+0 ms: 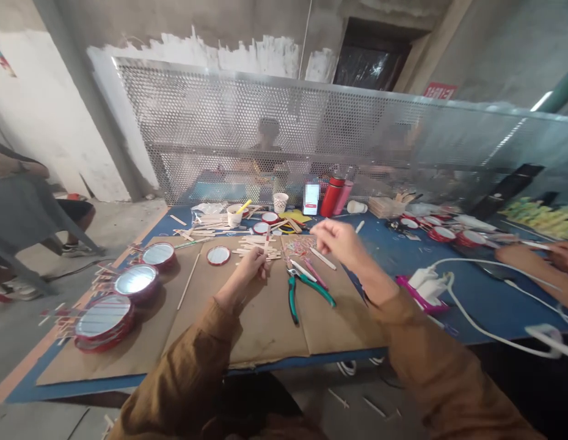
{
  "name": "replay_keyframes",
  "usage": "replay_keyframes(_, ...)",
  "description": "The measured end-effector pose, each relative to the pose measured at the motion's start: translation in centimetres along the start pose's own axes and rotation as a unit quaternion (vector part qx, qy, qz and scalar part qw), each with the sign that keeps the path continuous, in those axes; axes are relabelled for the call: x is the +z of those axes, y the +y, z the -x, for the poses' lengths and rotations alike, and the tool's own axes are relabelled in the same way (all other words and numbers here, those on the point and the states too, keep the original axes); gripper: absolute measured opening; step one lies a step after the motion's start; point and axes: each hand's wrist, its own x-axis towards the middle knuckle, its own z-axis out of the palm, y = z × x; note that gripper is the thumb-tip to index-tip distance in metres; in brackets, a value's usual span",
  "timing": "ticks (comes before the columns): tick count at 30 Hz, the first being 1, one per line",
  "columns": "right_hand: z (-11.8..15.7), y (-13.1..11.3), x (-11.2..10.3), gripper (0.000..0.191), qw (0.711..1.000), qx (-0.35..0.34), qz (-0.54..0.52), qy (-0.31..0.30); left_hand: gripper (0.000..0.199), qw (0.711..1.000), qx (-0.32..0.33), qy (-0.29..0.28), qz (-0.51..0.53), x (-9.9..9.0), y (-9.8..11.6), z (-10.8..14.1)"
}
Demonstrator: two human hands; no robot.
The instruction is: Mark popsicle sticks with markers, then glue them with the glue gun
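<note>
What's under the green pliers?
Brown cardboard lies under the green-handled pliers, on a blue table. The patch right beneath them is covered, so I can't see it.

Free passage: bare cardboard (pixel 247 330) on the near side of my left grip (pixel 250 266) and my right grip (pixel 339 241). Obstructions: green-handled pliers (pixel 306 293) between both grips; craft sticks (pixel 259 249) piled just ahead of the left; red-rimmed round mirrors (pixel 135 280) farther left.

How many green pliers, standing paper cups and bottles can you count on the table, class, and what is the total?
Green pliers: 1
Standing paper cups: 2
Bottles: 2
Total: 5
</note>
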Motion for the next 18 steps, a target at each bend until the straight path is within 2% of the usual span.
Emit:
replay_keyframes(2, -2.0, -0.4, -1.3, 0.026, 0.987, 0.042, -0.149, 0.052, 0.014, 1.0, -0.016, 0.0, 0.009, 0.0, 0.1, 0.1)
replay_keyframes(4, -3.2, -0.8, -2.8, 0.027, 0.965, 0.075, -0.24, 0.07, 0.015, 0.999, -0.013, 0.005, 0.028, 0.0, 0.5, 0.2)
replay_keyframes(6, -3.6, -1.3, -4.4, 0.027, 0.958, 0.087, -0.264, 0.071, 0.014, 0.999, -0.014, -0.003, 0.037, 0.0, 0.8, 0.3)
replay_keyframes(9, -2.9, -1.5, -7.1, 0.023, 0.968, 0.059, -0.227, 0.084, 0.014, 0.999, -0.035, 0.0, 0.04, 0.1, 1.0, 0.2)
replay_keyframes(11, -1.7, -0.9, -8.8, 0.021, 0.984, 0.039, -0.139, 0.106, 0.013, 0.998, -0.046, 0.004, 0.043, 0.2, 0.7, 0.2)
replay_keyframes(12, -0.9, -0.4, -9.4, 0.022, 0.991, 0.046, -0.06, 0.107, 0.013, 0.998, -0.045, 0.006, 0.049, 0.2, 0.6, 0.1)
replay_keyframes(13, 0.0, 0.5, -9.7, 0.024, 0.992, 0.062, 0.045, 0.099, 0.014, 0.998, -0.043, 0.005, 0.055, 0.3, 0.4, 0.1)
replay_keyframes(14, 1.0, 1.5, -9.9, 0.024, 0.979, 0.088, 0.169, 0.066, 0.015, 0.998, -0.037, 0.003, 0.06, 0.3, 0.3, 0.1)
replay_keyframes(15, 2.1, 2.6, -9.7, 0.023, 0.946, 0.116, 0.302, 0.019, 0.017, 0.998, -0.033, -0.001, 0.062, 0.3, 0.2, 0.0)
replay_keyframes(17, 4.2, 5.2, -9.0, 0.018, 0.829, 0.18, 0.525, -0.063, 0.018, 0.998, -0.03, -0.015, 0.053, 0.3, 0.2, 0.0)
replay_keyframes(18, 5.1, 6.4, -8.5, 0.016, 0.809, 0.199, 0.548, -0.077, 0.018, 0.998, -0.031, -0.023, 0.045, 0.2, 0.2, 0.0)
